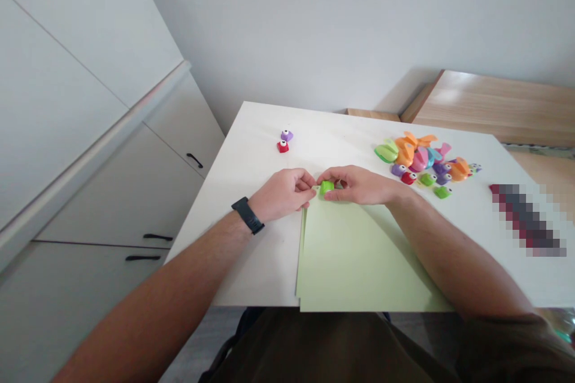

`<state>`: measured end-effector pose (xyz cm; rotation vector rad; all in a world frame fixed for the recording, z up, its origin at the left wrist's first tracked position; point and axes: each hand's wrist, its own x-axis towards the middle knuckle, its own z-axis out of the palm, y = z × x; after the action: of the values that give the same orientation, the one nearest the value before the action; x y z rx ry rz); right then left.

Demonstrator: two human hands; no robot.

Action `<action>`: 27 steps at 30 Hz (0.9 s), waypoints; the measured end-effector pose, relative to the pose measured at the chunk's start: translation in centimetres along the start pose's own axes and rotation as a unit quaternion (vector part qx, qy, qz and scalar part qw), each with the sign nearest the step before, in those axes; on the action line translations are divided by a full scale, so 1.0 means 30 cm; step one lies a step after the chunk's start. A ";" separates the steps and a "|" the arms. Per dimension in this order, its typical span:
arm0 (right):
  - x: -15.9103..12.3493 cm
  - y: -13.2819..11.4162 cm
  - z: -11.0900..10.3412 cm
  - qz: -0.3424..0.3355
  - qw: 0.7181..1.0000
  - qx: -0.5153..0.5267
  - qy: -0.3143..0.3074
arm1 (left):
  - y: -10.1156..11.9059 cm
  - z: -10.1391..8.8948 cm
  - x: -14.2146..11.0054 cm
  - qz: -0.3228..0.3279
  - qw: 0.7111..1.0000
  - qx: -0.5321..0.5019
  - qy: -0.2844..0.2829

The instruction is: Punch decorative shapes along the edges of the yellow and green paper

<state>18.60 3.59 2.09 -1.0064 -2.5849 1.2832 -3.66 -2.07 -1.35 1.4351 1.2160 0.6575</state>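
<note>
My right hand (pixel 353 184) is closed around a small bright green plastic piece (pixel 327 188), its kind unclear, at the far left corner of a pale green paper sheet (pixel 354 251). Close beside it, my left hand (pixel 290 190) pinches the same corner of the sheet between thumb and fingers. The fingertips of both hands nearly meet there. The paper lies on the white table (pixel 256 257) with at least one more sheet under it, slightly offset, and its near edge reaches the table's front edge.
Beyond my left hand sit a purple eyed piece (pixel 287 136) and a red eyed piece (pixel 283 146). Several colourful plastic pieces, among them an orange one (pixel 405 154), cluster at the back right. A blurred-out dark object (pixel 527 219) lies at the right. Cabinets (pixel 99 287) stand left.
</note>
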 end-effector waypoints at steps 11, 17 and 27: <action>0.006 0.007 0.005 0.016 1.000 0.019 0.011 | 0.001 0.001 0.002 0.011 1.000 0.014 0.004; 0.010 0.006 0.016 0.025 0.999 0.020 0.025 | 0.000 0.001 0.001 0.026 1.000 0.015 0.005; 0.021 0.008 0.044 0.041 0.998 0.000 0.052 | -0.010 -0.001 0.004 0.033 0.999 0.036 0.006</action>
<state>17.77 3.16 0.94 -1.1576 -2.4918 1.2132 -3.73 -1.97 -1.66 1.5390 1.2175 0.6738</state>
